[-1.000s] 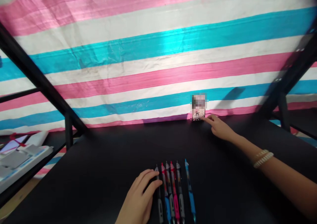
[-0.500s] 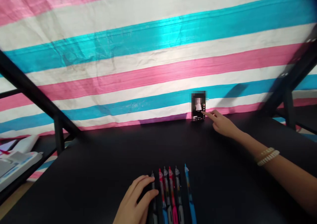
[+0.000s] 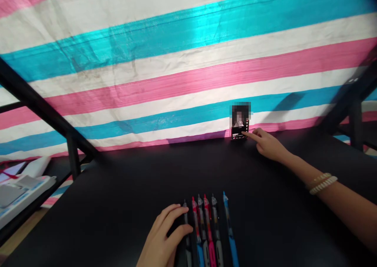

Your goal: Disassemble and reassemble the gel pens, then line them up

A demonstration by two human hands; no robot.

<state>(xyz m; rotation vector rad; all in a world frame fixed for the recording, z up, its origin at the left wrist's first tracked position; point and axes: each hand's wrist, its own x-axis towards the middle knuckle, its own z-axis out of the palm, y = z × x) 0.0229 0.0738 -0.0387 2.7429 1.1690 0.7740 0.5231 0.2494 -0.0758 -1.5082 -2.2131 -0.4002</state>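
Striped sheeting (image 3: 194, 82), pink, white and blue, as backdrop; black tabletop (image 3: 141, 176) before it, flanked by dark frame bars (image 3: 38, 107). Phone (image 3: 236, 135), one: stands upright at the tabletop's back edge, against the sheeting, its screen lit and its upper part pixelated. Right hand (image 3: 269, 146): index finger extended to the lower screen, other fingers curled, nothing grasped; two bracelets (image 3: 324, 183) at the wrist. Pens, six, side by side at the near edge: dark pen (image 3: 189, 257) leftmost; then red-topped pen with blue grip (image 3: 200, 253), grey pen (image 3: 205, 253), red pen with pink grip (image 3: 211, 255), second grey pen (image 3: 218, 251); blue pen (image 3: 231, 239), set slightly apart at right. Left hand (image 3: 165, 231): fingers bent, thumb and index finger over the dark pen; whether they pinch it, cannot tell.
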